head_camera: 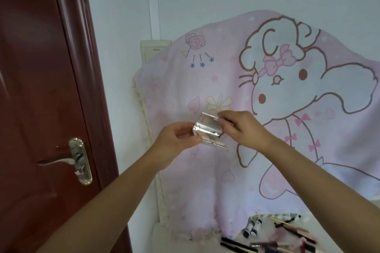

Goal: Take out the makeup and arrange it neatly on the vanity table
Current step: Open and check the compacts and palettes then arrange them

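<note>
The person holds a small silvery compact (208, 129) up at chest height, well above the tabletop (185, 240), with both arms stretched forward. The left hand (176, 139) pinches the case at its left edge, thumb below and fingers curled round the side, which I take to be the steadying grip. The right hand (244, 127) pinches the upper right corner of the raised lid between thumb and fingertips, so the case stands hinged open, its mirrored inside turned toward the face. Held like this, I'd guess it is being checked or closed before being set down.

Low at the right, on the pale tabletop, other makeup lies already out: two little dark-capped bottles (252, 228) side by side, and several slim pencils and brushes (292, 230) laid roughly parallel. A pink cartoon blanket (267, 80) drapes whatever stands behind them, and a red-brown door (41, 88) stands to the left.
</note>
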### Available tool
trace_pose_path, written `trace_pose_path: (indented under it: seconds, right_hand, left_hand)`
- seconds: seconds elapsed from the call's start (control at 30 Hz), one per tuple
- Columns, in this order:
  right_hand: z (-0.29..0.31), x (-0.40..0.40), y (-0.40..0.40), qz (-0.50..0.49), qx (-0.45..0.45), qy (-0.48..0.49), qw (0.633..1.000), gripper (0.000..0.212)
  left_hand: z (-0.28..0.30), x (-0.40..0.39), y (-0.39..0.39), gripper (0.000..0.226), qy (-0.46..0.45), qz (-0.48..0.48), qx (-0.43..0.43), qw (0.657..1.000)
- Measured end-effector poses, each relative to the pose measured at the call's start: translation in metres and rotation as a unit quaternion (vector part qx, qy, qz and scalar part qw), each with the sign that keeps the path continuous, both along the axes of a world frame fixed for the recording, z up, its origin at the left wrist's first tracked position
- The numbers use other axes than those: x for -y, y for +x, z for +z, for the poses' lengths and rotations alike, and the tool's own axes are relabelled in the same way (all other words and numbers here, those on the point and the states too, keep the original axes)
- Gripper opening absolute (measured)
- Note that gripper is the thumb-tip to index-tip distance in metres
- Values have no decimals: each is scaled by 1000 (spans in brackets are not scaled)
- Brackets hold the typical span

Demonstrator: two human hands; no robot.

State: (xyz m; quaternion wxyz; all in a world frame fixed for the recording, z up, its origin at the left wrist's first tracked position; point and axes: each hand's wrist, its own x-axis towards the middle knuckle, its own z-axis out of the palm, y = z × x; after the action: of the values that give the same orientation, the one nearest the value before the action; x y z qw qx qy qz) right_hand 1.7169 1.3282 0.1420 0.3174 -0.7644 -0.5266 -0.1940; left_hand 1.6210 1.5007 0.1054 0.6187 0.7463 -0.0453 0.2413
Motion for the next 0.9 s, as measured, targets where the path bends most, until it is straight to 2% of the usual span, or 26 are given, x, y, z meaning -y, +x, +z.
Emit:
trace_pose_path:
  seconds: [0.2,0.4,0.5,0.6,0.73,0.9]
  right_hand:
    - [-21,3,16,-29,-112,52,992,23]
    - [-92,14,32,-48,-241,-6,969,22]
    - [-137,22,34,-68,-268,-59,959,23]
    - [-173,28,33,-86,-290,-112,947,25]
    - [-210,36,29,-99,-309,-131,937,25]
    - [-254,51,23,-61,-313,-193,928,26]
  left_hand:
    - [-29,-3,-9,50,20,-58,-74,995]
    - [-97,14,-13,53,71,-57,-188,978]
    - [-137,33,-16,53,114,-55,-236,964]
    - [-174,47,-18,53,109,-45,-281,953]
    - [-206,62,-17,50,133,-41,-330,934]
    - [-246,92,-32,61,147,-22,-408,901]
